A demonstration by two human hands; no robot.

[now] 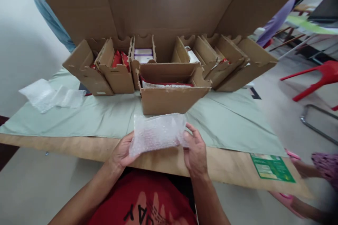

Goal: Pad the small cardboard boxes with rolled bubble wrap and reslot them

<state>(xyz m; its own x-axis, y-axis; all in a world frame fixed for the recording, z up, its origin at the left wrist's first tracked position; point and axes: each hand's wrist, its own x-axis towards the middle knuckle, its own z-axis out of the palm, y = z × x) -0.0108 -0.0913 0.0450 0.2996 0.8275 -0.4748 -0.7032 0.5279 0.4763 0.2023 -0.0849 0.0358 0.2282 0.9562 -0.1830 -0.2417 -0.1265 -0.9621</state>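
A sheet or pouch of clear bubble wrap (160, 132) is stretched between my two hands above the table's front edge. My left hand (125, 150) grips its left end, thumb underneath along the lower edge. At the right end my right hand (194, 147) pinches the wrap between thumb and fingers. Whether anything lies inside the wrap I cannot tell. Just behind it stands an open cardboard box (171, 100) with white and red packets (166, 85) inside.
Several narrow cardboard bins (120, 74) stand in a row, holding red packets (119, 59) and white-purple boxes (143, 55). A tall cardboard panel (169, 3) rises behind. More bubble wrap (43, 93) lies left; a green printed sheet (273, 168) lies right. Another person's legs (303, 172) show at right.
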